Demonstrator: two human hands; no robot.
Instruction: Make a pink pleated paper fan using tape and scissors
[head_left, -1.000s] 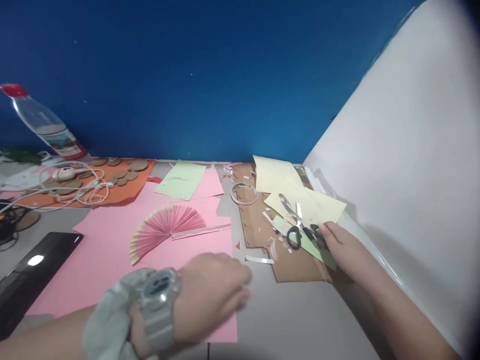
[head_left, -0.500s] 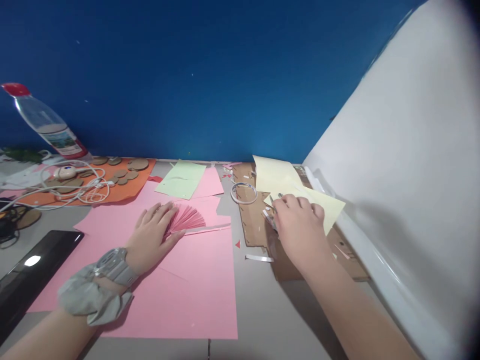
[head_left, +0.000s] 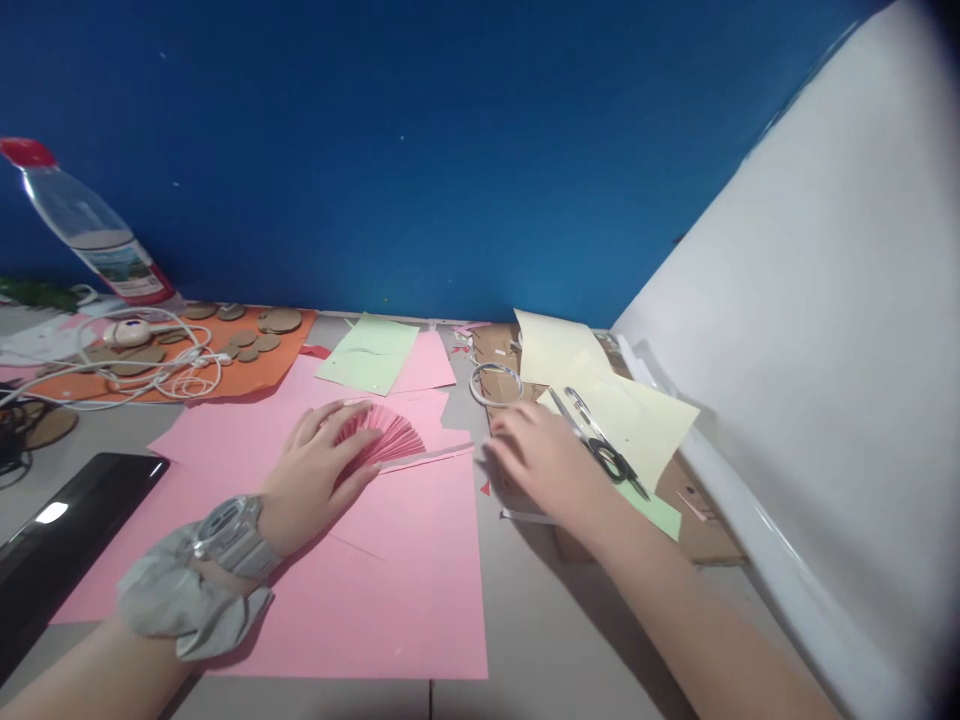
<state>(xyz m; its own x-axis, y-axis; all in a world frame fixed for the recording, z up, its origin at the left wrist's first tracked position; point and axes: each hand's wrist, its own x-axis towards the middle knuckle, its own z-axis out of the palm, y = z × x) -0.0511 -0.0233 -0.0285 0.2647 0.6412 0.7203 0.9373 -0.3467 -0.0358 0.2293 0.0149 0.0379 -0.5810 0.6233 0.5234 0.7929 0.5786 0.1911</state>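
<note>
Blue wall [head_left: 450, 150] is faced at twelve o'clock; the pink fan [head_left: 391, 436] is pressed onto pink paper [head_left: 405, 585] by the left hand [head_left: 313, 485], loosely spread, nothing seen clasped, seemingly to keep pleats flat; the right hand [head_left: 551, 462] is half-curled, any hold hidden; scissors [head_left: 613, 466] are laid at its three o'clock.

No text can be read (the bottle label [head_left: 124, 270] is too blurred).

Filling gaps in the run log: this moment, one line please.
left hand: resting on pink pleated fan | right hand: over cardboard edge, grip unclear | scissors: lying across yellow paper
</note>
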